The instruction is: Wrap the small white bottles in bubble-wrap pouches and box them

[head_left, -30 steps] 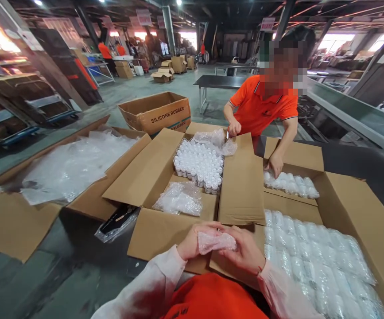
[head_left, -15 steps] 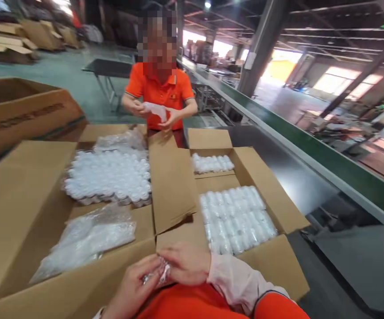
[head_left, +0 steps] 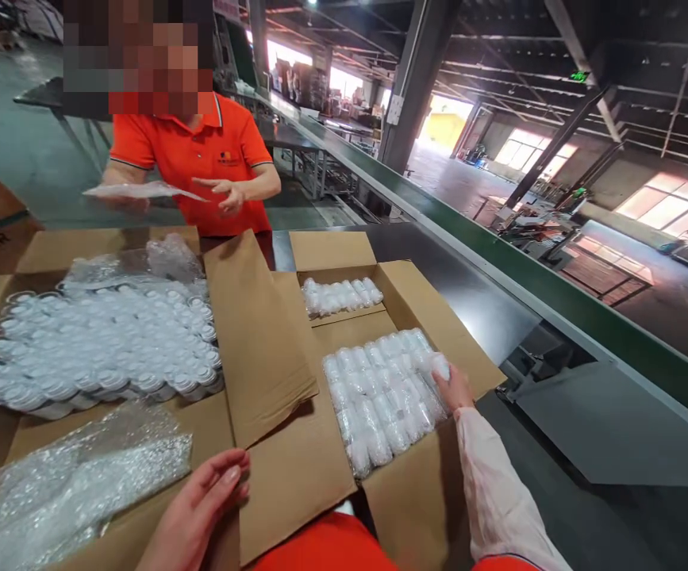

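Right hand (head_left: 451,388) outstretched, left hand (head_left: 201,507) slack.

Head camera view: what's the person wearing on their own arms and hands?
The left hand and right hand are bare, ungloved. A loose pale pink sleeve cover runs from the right wrist up to an orange shirt. No left sleeve shows.

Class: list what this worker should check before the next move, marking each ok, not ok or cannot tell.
1. Grip: right hand holds wrapped piece at the right box edge: ok.
2. Spare hand: left hand empty: ok.
3. Free slot under that piece: cannot tell.
4. Middle flap clear of the packed rows: ok.
5. The co-worker's hand away from the right box: ok.
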A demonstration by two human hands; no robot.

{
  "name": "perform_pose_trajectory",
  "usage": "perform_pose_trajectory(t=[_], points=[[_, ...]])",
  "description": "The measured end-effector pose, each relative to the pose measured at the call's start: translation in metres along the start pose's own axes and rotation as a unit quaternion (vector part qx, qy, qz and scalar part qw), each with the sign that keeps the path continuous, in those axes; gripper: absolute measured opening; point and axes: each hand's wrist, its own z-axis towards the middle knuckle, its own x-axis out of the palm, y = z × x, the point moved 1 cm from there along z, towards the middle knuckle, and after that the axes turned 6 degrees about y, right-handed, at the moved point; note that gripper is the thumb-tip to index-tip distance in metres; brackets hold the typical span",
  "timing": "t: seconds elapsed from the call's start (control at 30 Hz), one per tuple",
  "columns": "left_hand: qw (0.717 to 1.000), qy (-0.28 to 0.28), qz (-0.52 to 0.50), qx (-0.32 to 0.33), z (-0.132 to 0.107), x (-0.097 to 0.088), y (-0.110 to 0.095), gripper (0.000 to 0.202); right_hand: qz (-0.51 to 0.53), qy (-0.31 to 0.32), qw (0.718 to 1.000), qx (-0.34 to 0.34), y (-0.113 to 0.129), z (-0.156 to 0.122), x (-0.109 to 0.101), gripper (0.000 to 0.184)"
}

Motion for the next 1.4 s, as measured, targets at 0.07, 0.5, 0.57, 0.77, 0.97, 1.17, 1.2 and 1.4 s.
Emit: perform_pose_trajectory(t=[0.07, 0.5, 0.57, 0.77, 0.97, 1.17, 1.2, 1.4], points=[[1.0, 0.014, 0.014, -0.008, 0.001, -0.001, 0.002, 0.066, -0.032, -0.02, 0.996, 0.079, -0.03, 0.019, -0.005, 0.041], [0.998, -0.014, 0.003, -0.056, -0.005, -0.024, 0.019, 0.05, -0.09, -0.024, 0.991, 0.099, -0.083, 0.035, 0.036, 0.035], [0.998, -0.016, 0.001, -0.058, -0.005, -0.024, 0.019, 0.049, -0.103, -0.013, 0.989, 0.104, -0.084, 0.039, 0.034, 0.035], [0.999, 0.009, 0.021, -0.04, -0.005, -0.018, 0.012, 0.049, -0.168, -0.003, 0.985, 0.035, -0.063, 0.049, 0.016, 0.027], [0.999, -0.024, 0.02, -0.011, -0.013, -0.027, 0.005, 0.054, -0.196, 0.016, 0.98, -0.042, -0.046, 0.064, 0.033, 0.033], [0.995, -0.079, -0.056, -0.011, -0.025, -0.043, 0.014, 0.06, -0.227, 0.074, 0.97, -0.041, -0.02, 0.087, 0.016, 0.024], [0.994, -0.084, -0.064, -0.009, -0.026, -0.046, 0.016, 0.059, -0.233, 0.072, 0.969, -0.038, -0.011, 0.086, 0.01, 0.026], [0.99, -0.109, -0.084, -0.011, -0.028, -0.062, 0.031, 0.058, -0.257, -0.093, 0.954, -0.124, 0.035, 0.029, 0.035, 0.06]])
